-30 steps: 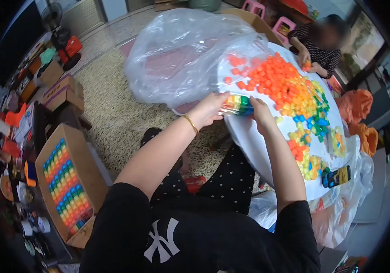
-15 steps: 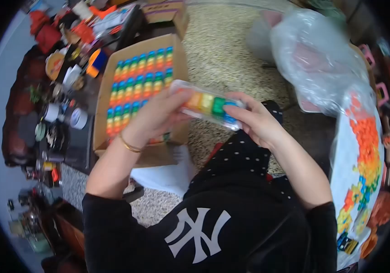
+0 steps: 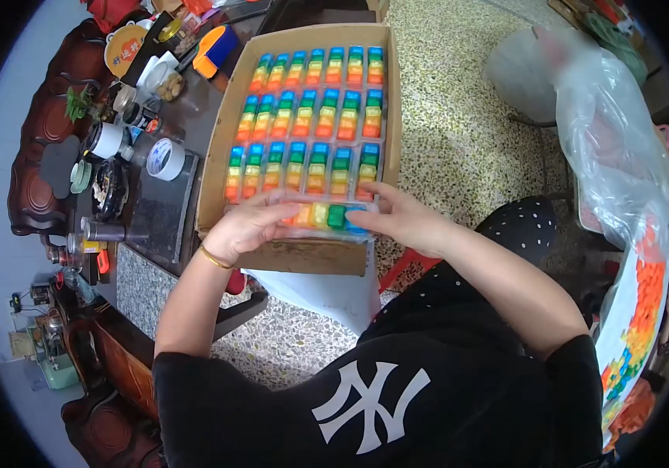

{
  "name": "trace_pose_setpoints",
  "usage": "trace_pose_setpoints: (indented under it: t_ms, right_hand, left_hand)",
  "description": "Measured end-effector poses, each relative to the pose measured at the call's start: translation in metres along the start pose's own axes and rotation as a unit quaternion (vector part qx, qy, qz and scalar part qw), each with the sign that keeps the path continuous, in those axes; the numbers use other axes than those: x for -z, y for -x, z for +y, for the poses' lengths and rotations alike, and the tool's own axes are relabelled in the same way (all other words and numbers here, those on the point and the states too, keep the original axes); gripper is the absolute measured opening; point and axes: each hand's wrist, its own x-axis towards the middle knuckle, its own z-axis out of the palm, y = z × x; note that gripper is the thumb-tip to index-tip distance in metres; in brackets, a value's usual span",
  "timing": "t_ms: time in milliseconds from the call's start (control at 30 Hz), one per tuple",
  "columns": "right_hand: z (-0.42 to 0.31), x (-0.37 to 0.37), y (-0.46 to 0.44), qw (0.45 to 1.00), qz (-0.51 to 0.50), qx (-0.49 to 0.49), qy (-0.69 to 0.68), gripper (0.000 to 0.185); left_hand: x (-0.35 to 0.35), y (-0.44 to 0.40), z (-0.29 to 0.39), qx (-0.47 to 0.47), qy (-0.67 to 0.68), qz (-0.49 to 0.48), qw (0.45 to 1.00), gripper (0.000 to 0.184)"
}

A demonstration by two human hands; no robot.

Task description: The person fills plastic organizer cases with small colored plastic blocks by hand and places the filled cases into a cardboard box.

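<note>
A clear pack of coloured pieces (image 3: 320,215), running orange, yellow, green and blue, lies crosswise between my two hands at the near end of the cardboard box (image 3: 393,101). My left hand (image 3: 253,222), with a gold bangle at the wrist, grips the pack's orange end. Fingers of my right hand (image 3: 397,218) are closed on its blue end. Beyond the pack, similar packs (image 3: 316,168) stand in three rows inside the box, blue ends away from me and orange ends toward me.
The round table (image 3: 611,327) with loose coloured pieces (image 3: 646,300) is at the far right, a large plastic bag (image 3: 611,132) above it. A dark table (image 3: 198,109) left of the box holds a tape roll (image 3: 165,159) and jars. Wooden chairs stand at the left.
The view has swung left from the round table to the box. Both hands have carried the pack over to the box's near end, lowering it there. The other person is out of view.
</note>
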Motion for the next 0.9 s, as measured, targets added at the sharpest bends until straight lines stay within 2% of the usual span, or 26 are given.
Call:
trace_pose_setpoints:
  t_ms: [67, 133, 167, 233, 267, 333, 467, 533, 667, 767, 833, 867, 900]
  right_hand:
    - [0.003, 0.005, 0.008, 1.0, -0.011, 0.001, 0.012, 0.074]
    - [0.005, 0.013, 0.017, 0.996, -0.01, 0.089, 0.023, 0.067]
    - [0.0, 0.018, 0.022, 0.996, -0.01, 0.088, 0.022, 0.067]
    - [-0.013, 0.029, 0.034, 0.996, 0.005, 0.07, 0.057, 0.059]
    - [-0.015, 0.031, 0.038, 0.996, 0.006, 0.07, 0.056, 0.059]
    - [-0.017, 0.036, 0.044, 0.996, 0.016, 0.052, 0.065, 0.043]
    - [-0.01, 0.039, 0.053, 0.996, 0.003, 0.063, 0.061, 0.04]
    - [-0.007, 0.041, 0.057, 0.996, 0.005, 0.051, 0.069, 0.038]
    - [-0.007, 0.045, 0.066, 0.995, -0.011, 0.057, 0.078, 0.037]
    - [-0.005, 0.047, 0.07, 0.993, -0.007, 0.065, 0.102, 0.038]
    - [-0.005, 0.049, 0.074, 0.993, -0.022, 0.057, 0.104, 0.038]
    - [-0.003, 0.05, 0.076, 0.993, -0.02, 0.06, 0.103, 0.038]
    - [0.0, 0.051, 0.078, 0.993, -0.009, 0.07, 0.095, 0.04]
  left_hand:
    - [-0.005, -0.001, -0.001, 0.015, 0.012, 0.011, 1.0, 0.036]
    - [-0.005, -0.005, -0.004, 0.004, -0.006, 0.037, 0.999, 0.035]
    - [-0.002, -0.007, -0.006, 0.005, -0.005, 0.037, 0.999, 0.035]
    - [0.008, -0.013, -0.014, 0.059, -0.121, 0.091, 0.987, 0.035]
    - [0.01, -0.018, -0.018, 0.06, -0.121, 0.089, 0.987, 0.035]
    - [0.01, -0.027, -0.026, 0.059, -0.173, 0.091, 0.979, 0.037]
    - [0.014, -0.036, -0.024, 0.117, -0.245, 0.066, 0.96, 0.04]
    - [0.013, -0.04, -0.028, 0.115, -0.37, 0.057, 0.92, 0.047]
    - [0.017, -0.049, -0.032, 0.143, -0.396, 0.024, 0.907, 0.051]
    - [0.026, -0.055, -0.043, 0.107, -0.477, 0.046, 0.871, 0.053]
    - [0.019, -0.057, -0.04, 0.123, -0.588, 0.081, 0.795, 0.053]
    - [0.013, -0.058, -0.036, 0.121, -0.591, 0.08, 0.793, 0.053]
    - [0.006, -0.06, -0.029, 0.191, -0.627, 0.082, 0.751, 0.059]
